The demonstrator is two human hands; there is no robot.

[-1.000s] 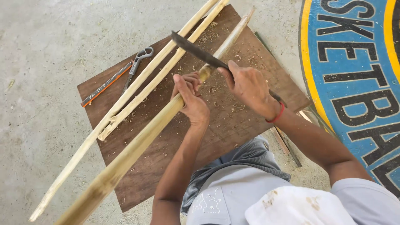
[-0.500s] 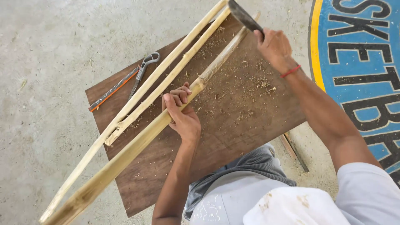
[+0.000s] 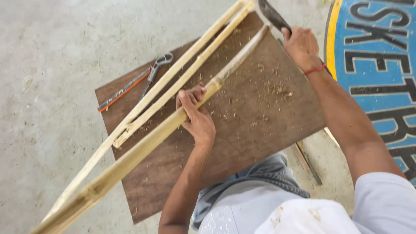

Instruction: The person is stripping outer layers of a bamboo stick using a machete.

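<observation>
The bamboo pole [image 3: 143, 147] is lying slantwise across the brown board [image 3: 260, 130], one end running off toward the lower left. It looks stiff, light and smooth-skinned, likely slippery, so a mid-length hold suits it. The left hand [image 3: 197, 117] is wrapping closed around it there. The right hand [image 3: 301, 45] is gripping a dark blade [image 3: 273, 15] raised beyond the tapered tip. Two split strips [image 3: 173, 82] and pincers [image 3: 154, 71] are lying alongside.

Pale yellow-green bamboo pole [image 3: 143, 143], with two paler cream strips [image 3: 173, 86] beside it, on a dark brown board [image 3: 260, 121] flecked with light shavings. Grey concrete floor [image 3: 56, 52]. Pincers [image 3: 154, 73] with one orange-red handle. Dark grey blade [image 3: 273, 15]. Red wristband [image 3: 314, 69]. Blue mat [image 3: 381, 47] (yellow border, black letters outlined white). Grey shorts [image 3: 255, 182], white sleeve [image 3: 385, 199].
</observation>
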